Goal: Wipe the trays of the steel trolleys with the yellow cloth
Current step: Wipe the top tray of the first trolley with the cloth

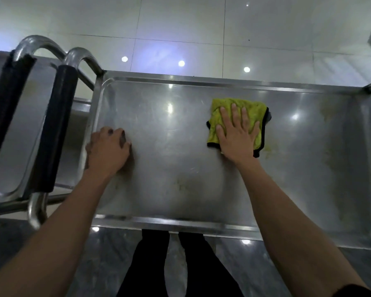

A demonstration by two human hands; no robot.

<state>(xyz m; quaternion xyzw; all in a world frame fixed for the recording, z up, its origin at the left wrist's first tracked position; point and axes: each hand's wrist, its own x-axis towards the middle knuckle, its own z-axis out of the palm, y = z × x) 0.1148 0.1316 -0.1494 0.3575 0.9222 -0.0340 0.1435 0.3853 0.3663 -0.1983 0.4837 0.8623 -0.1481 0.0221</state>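
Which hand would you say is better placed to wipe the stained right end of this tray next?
The right hand: it already presses flat on the yellow cloth, beside the smears at the tray's right end. The left hand rests on the far left, without a cloth.

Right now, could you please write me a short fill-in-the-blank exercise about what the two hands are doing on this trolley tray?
1. The right hand presses flat on the ____ cloth.
2. The left hand rests with curled fingers near the tray's ____ end.
3. The two trolley handles beside the tray wear ____ sleeves.
4. Yellowish smears show on the tray to the ____ of the cloth.

Missing words: yellow; left; black; right
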